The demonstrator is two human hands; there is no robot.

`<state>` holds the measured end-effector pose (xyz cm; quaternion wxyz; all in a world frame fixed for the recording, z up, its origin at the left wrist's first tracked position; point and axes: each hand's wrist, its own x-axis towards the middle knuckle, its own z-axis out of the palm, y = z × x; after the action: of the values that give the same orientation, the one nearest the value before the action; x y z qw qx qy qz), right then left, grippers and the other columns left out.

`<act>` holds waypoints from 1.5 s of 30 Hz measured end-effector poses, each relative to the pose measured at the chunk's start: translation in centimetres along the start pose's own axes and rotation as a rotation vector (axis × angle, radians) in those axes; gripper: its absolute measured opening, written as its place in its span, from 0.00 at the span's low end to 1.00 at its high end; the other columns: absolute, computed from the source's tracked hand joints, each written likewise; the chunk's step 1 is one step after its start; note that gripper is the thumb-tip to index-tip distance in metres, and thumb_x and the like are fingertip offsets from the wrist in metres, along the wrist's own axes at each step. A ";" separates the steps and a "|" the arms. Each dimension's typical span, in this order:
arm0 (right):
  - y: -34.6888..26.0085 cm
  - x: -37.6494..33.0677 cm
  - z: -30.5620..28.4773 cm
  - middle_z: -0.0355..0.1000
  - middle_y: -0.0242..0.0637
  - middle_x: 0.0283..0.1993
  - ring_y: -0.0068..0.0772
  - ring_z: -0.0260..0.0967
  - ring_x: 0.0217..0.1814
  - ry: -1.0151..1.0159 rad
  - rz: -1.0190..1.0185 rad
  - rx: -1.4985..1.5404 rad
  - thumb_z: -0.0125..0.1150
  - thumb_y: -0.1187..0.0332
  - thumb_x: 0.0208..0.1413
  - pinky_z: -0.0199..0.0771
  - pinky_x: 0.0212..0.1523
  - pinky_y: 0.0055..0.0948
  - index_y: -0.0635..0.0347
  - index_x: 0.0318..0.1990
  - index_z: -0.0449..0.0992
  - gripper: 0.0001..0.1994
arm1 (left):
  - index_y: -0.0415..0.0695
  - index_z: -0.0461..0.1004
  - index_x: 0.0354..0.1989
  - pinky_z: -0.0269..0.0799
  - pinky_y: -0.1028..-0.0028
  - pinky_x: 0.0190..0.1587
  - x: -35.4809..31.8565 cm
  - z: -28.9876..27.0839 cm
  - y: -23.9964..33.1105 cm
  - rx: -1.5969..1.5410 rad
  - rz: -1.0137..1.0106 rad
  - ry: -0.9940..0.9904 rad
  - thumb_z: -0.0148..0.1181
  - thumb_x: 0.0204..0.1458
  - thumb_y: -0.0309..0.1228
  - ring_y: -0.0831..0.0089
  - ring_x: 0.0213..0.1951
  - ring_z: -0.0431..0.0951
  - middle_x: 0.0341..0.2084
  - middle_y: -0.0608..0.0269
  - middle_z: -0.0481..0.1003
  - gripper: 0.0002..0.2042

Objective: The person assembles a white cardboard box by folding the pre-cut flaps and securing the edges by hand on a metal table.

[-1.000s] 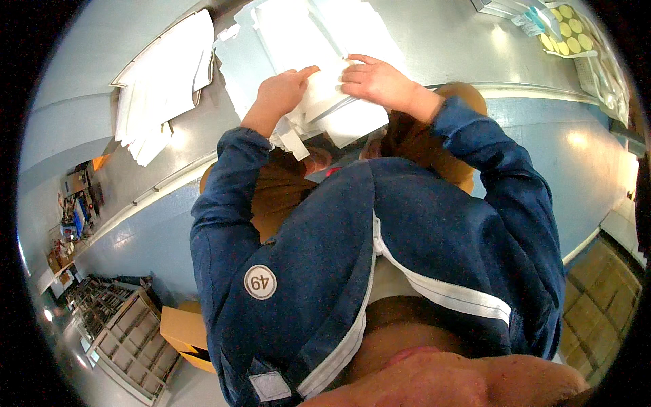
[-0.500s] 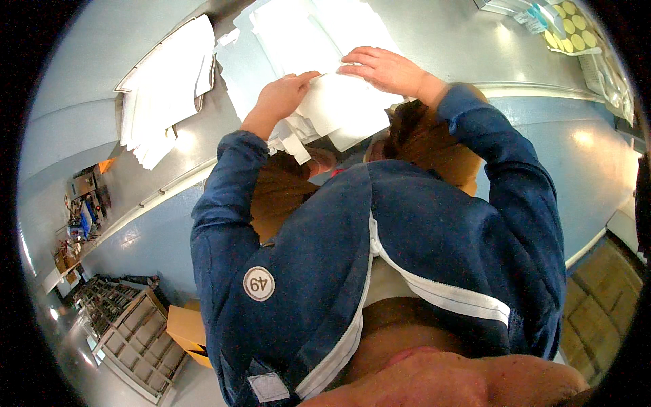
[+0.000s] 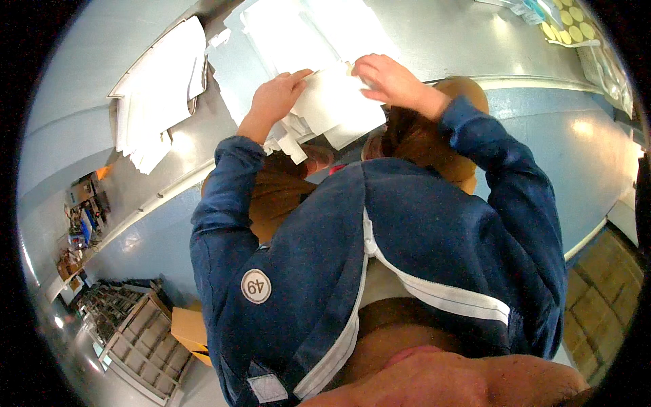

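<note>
A white sheet [image 3: 332,102], seemingly paper or thin card, lies between my two hands at the near edge of the work surface and hangs over toward my lap. My left hand [image 3: 277,98] holds its left edge, fingers pressed together on the far corner. At the far right corner my right hand [image 3: 390,79] has its fingers bent round the edge; the thumb is hard to make out. Under and beyond the sheet spread larger white sheets [image 3: 285,34], washed out by glare. Narrow white strips [image 3: 291,146] stick out below my left hand.
A stack of white sheets [image 3: 159,85] lies to the left on the metal table [image 3: 441,34]. Yellow round pieces [image 3: 575,24] sit at the far right beside clear plastic. A cardboard box [image 3: 190,329] and a grey rack [image 3: 146,346] stand at the lower left.
My right hand has drawn a little nearer and to the right, its fingers bending more at the sheet's corner. My left hand has shifted slightly left. The whole view has tilted a little.
</note>
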<state>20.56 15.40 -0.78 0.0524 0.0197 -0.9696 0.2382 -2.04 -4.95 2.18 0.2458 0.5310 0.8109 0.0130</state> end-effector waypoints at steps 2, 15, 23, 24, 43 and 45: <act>-2.7 -1.1 0.1 0.64 0.41 0.67 0.48 0.61 0.69 0.173 -0.014 -0.155 0.69 0.59 0.51 0.63 0.65 0.46 0.51 0.62 0.70 0.29 | 0.62 0.69 0.68 0.74 0.56 0.56 0.0 -0.1 -0.1 -0.020 0.007 0.000 0.46 0.68 0.46 0.52 0.53 0.78 0.53 0.53 0.77 0.21; -10.6 4.8 4.1 0.73 0.49 0.53 0.52 0.70 0.57 -0.028 -0.053 -0.209 0.74 0.49 0.43 0.73 0.50 0.47 0.60 0.50 0.78 0.30 | 0.54 0.71 0.67 0.76 0.61 0.46 2.1 -0.4 -2.9 -0.253 0.124 -0.160 0.51 0.62 0.38 0.59 0.39 0.80 0.43 0.47 0.81 0.24; -11.6 9.0 7.0 0.77 0.43 0.36 0.46 0.76 0.42 0.183 0.093 -0.144 0.65 0.54 0.56 0.77 0.40 0.44 0.61 0.38 0.79 0.17 | 0.54 0.62 0.73 0.68 0.70 0.20 4.4 -0.1 -3.0 -0.480 -0.041 -0.261 0.43 0.60 0.38 0.72 0.20 0.69 0.40 0.58 0.77 0.29; -11.4 8.9 7.6 0.76 0.43 0.36 0.46 0.76 0.42 0.209 0.075 -0.100 0.64 0.55 0.56 0.77 0.40 0.44 0.60 0.36 0.79 0.15 | 0.55 0.62 0.73 0.68 0.71 0.20 4.5 -0.1 -2.9 -0.509 -0.064 -0.285 0.42 0.60 0.39 0.72 0.20 0.69 0.41 0.58 0.77 0.29; -10.7 8.6 8.4 0.76 0.47 0.42 0.53 0.75 0.44 0.210 0.292 0.319 0.62 0.59 0.56 0.75 0.46 0.47 0.60 0.38 0.82 0.13 | 0.44 0.75 0.52 0.72 0.65 0.60 -1.0 1.8 -7.0 -0.387 0.465 0.199 0.65 0.49 0.22 0.58 0.60 0.73 0.60 0.56 0.70 0.19; -11.1 8.8 6.7 0.77 0.46 0.41 0.53 0.76 0.43 0.128 0.261 0.325 0.63 0.58 0.57 0.75 0.45 0.47 0.58 0.39 0.83 0.13 | 0.43 0.76 0.50 0.72 0.65 0.60 -1.4 1.4 -7.4 -0.366 0.472 0.195 0.67 0.49 0.23 0.58 0.60 0.73 0.60 0.57 0.70 0.18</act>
<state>11.92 2.32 -0.57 0.0785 -0.1130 -0.9075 0.3968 -7.36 -9.68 -0.61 0.2486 0.6475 0.6693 0.2664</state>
